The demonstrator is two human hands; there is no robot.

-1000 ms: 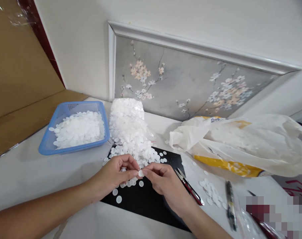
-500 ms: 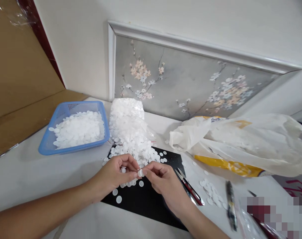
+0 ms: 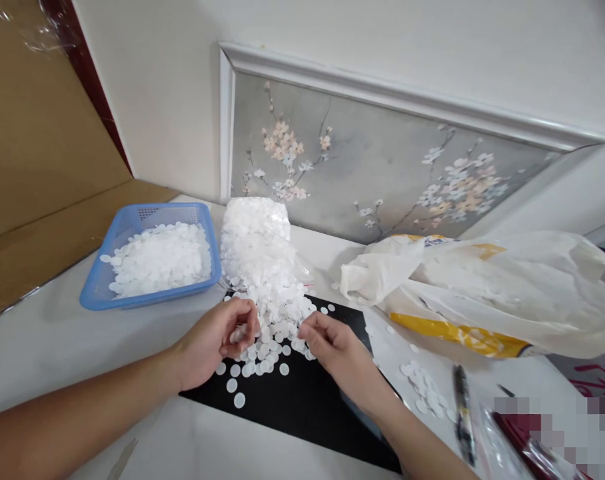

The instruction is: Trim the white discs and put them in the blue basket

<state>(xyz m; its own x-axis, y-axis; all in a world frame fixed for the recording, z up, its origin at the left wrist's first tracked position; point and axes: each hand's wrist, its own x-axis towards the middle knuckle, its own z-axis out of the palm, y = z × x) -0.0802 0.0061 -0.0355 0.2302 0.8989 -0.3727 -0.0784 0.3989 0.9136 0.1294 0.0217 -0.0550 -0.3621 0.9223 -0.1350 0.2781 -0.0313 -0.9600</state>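
Observation:
My left hand (image 3: 226, 338) hovers at the left edge of a pile of small white plastic discs (image 3: 277, 303), its fingers curled inward; whatever may lie inside them is hidden. On the pile's right side, my right hand (image 3: 333, 347) has thumb and forefinger brought together. I cannot make out a disc between those fingertips. The pile spreads over a black mat (image 3: 312, 403), with several single discs scattered toward its front. Behind it, a clear plastic bag (image 3: 255, 230) full of the same discs lies with its mouth toward me.
At the left stands a blue basket (image 3: 88, 288) holding many discs. A white and yellow plastic bag (image 3: 482, 293) lies at the right. Nearer are a small group of discs (image 3: 425, 390) and a black pen (image 3: 463, 413). A framed floral picture (image 3: 382, 153) backs the table.
My hands were together at a white disc and have separated, left hand leftward, right hand slightly rightward. That disc no longer shows between them. My right forearm now covers the red-handled scissors.

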